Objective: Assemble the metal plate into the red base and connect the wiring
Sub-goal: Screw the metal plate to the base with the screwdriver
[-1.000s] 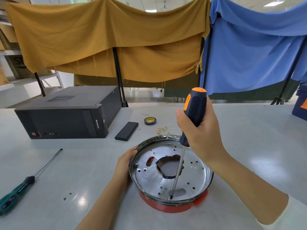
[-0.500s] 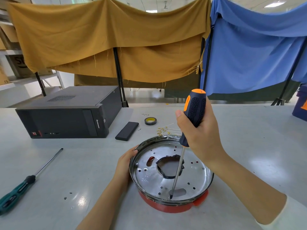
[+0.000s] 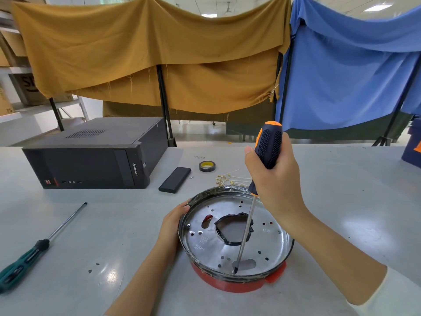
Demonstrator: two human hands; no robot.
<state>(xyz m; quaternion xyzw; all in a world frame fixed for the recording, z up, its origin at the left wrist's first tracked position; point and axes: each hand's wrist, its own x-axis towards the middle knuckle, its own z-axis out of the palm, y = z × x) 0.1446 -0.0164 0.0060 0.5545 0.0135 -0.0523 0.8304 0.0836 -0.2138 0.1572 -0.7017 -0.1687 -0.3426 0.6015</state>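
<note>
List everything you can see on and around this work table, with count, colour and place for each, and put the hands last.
round metal plate: one, silver, seated in the base, front centre
round red base: one, red, under the plate
orange-and-black screwdriver: one, tip at the plate's near edge
green-handled screwdriver: one, lying front left
black desktop computer case: one, back left
flat black rectangular block: one, beside the case
roll of tape: one, dark with yellow core, behind the plate
brass-tipped wires: a small bundle, behind the plate
grey table: one
left hand: holds the plate's left rim
right hand: grips the orange-and-black screwdriver
</note>
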